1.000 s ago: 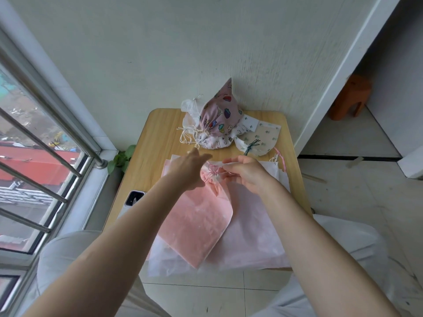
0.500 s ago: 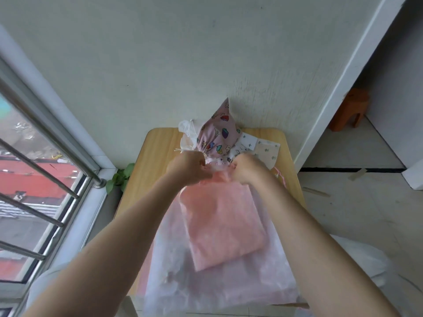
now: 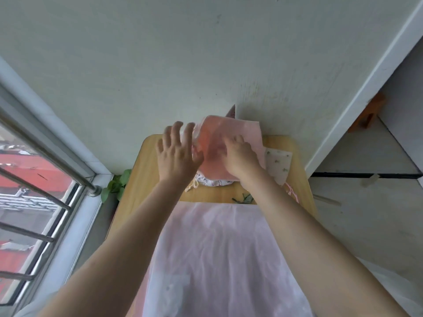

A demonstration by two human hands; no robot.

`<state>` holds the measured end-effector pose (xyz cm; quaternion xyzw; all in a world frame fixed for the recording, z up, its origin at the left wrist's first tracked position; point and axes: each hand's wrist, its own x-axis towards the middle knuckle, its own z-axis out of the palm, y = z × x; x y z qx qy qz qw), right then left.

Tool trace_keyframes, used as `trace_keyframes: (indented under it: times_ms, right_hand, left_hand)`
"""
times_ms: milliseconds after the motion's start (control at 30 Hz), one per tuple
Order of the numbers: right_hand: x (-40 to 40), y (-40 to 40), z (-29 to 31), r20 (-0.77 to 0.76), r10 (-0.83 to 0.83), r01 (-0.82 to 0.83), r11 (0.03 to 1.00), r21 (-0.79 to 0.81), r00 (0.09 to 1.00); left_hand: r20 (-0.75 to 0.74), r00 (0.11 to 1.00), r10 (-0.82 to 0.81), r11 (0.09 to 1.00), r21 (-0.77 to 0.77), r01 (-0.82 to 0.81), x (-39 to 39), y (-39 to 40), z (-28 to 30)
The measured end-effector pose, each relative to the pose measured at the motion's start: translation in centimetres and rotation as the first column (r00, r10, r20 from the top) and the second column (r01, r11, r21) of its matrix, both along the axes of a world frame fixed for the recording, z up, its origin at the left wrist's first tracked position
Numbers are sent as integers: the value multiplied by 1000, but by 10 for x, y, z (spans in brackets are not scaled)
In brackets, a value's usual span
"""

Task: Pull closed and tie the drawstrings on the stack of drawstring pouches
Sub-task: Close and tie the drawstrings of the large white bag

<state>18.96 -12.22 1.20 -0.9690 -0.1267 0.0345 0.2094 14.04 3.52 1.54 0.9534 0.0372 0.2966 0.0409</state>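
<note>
Against the wall, at the wooden table's (image 3: 160, 179) far end in the frame's middle, the right hand (image 3: 240, 156) pressed flat on the pink pouch (image 3: 231, 131), probably adding it to the finished pile (image 3: 215, 183), while the left hand (image 3: 176, 156) hovered spread beside it.

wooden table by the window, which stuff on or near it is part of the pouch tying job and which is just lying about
Job:
- pink fabric drawstring pouch, under right hand
- patterned pouch pile beneath
- white speckled pouch
- pale pink pouch stack
- left hand, lifted

Lying about:
- green leafy plant
- orange stool
</note>
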Motion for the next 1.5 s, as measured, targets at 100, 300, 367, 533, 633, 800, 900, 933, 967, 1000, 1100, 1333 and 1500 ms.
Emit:
trace_keyframes:
  times_ms: [100,300,367,533,633,800,900,933,967,1000,1100,1333,1500]
  right_hand:
    - [20,9,-18,-63,19,-19,1000,6,998]
    - [36,19,-55,-251,167,-173,985,-1,954]
    - [31,18,-63,-240,184,-194,981,-16,953]
    - [20,17,-65,-121,123,-127,991,-32,985]
    - [-1,14,-56,37,86,-81,990,-117,996]
    - [-56,-4,-33,163,-21,4,995,101,986]
    - [-88,-11,-41,-79,40,-47,995,-91,996]
    - [-98,-15,-45,-122,50,-71,982,-174,991]
    - [-105,-18,-49,-146,42,-74,972,-221,988]
    - [-111,-21,-52,-172,20,-63,967,-248,985]
    - [-124,-28,-53,-162,0,-39,970,-241,987]
    - [-138,-32,-29,-26,224,-224,974,-25,974]
    - [-128,-55,-18,-74,-78,57,967,-248,994]
  left_hand:
    - [-229,933,-278,928,186,322,18,9,-1]
    - [-680,733,27,956,232,179,41,29,-23]
    - [-751,654,93,949,266,171,37,34,-42]
    - [-681,729,75,981,182,70,23,26,-54]
    - [-617,787,-21,1000,-5,23,7,22,-39]
    - [-201,973,-115,984,-156,84,-47,2,-31]
    - [-312,940,-139,964,-259,57,-76,-10,-34]
    - [-396,907,-144,961,-275,33,-86,-15,-35]
    - [-459,876,-150,959,-283,16,-92,-18,-37]
    - [-502,850,-159,956,-292,7,-98,-22,-39]
    - [-541,816,-205,941,-337,13,-111,-29,-44]
    - [-583,787,-201,979,-145,143,-114,-44,-36]
    - [-638,765,-84,945,-295,-143,-118,-30,-26]
